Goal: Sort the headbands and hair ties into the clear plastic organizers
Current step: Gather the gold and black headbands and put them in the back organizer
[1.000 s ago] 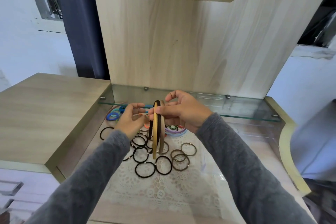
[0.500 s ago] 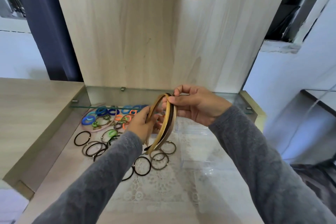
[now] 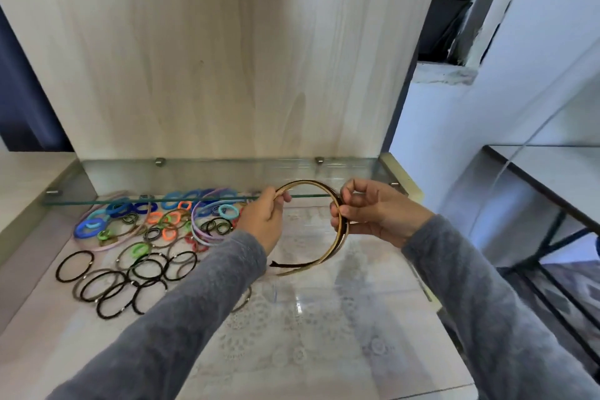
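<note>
I held a small stack of thin headbands point(image 3: 337, 239), tan and dark brown, above the table point(image 3: 48, 347). My left hand point(image 3: 264, 221) pinched one far end; my right hand point(image 3: 373, 214) gripped the right-hand curve. Loose hair ties point(image 3: 130, 276), black and coloured, lay scattered to the left under a glass shelf point(image 3: 207, 172).
</note>
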Demonstrator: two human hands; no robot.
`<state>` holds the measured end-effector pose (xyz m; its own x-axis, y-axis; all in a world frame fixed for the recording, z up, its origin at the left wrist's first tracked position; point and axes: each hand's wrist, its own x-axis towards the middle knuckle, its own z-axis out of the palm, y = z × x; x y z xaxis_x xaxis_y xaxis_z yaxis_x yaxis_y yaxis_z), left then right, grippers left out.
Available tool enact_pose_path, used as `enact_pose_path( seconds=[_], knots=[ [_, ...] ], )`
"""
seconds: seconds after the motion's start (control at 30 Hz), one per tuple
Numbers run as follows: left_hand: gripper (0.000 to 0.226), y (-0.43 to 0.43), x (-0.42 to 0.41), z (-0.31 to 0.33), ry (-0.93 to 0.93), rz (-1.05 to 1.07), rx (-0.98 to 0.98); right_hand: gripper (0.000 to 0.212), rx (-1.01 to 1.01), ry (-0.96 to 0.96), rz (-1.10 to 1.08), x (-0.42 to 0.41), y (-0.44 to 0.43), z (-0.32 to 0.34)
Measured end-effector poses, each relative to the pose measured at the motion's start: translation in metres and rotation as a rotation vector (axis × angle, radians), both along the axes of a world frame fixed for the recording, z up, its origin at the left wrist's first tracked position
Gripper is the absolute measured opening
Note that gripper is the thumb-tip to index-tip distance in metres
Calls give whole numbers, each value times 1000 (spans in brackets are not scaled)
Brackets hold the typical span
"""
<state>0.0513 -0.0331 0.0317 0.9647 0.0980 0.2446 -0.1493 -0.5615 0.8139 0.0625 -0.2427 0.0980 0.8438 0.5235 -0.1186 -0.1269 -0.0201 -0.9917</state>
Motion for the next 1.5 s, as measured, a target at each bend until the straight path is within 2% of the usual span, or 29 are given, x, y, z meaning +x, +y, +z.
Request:
enact_pose_path(
  seconds=[0.17, 0.47, 0.67, 0.87, 1.03, 1.17, 1.3, 1.5],
  knots=[
    [11, -22, 4, -5, -36, -46, 3, 25, 22, -46, -47, 5, -25, -33],
    [15, -36, 10, -28, -14, -167, 54, 26, -60, -53, -171, 7, -45, -78],
    [27, -29, 15, -37, 39, -261, 269, 24, -295, -49, -216, 7, -42, -87],
    [35, -21, 20, -47, -72, -231, 461, 22, -519, 5, -268, 9, -33, -89],
    [32, -24, 18, -48, -43, -158, 442, 21, -598, 29, -322, 9, -26, -90],
    [24, -25, 15, -50, -41, -122, 384, 19, -824, -85, -334, 10, -25, -92],
    [21, -24, 14, -51, -48, -121, 363, 19, -882, -112, -343, 7, -22, -89],
    [23, -24, 17, -49, 27, -155, 429, 25, -1016, -149, -356, 8, -18, -90]
  ],
)
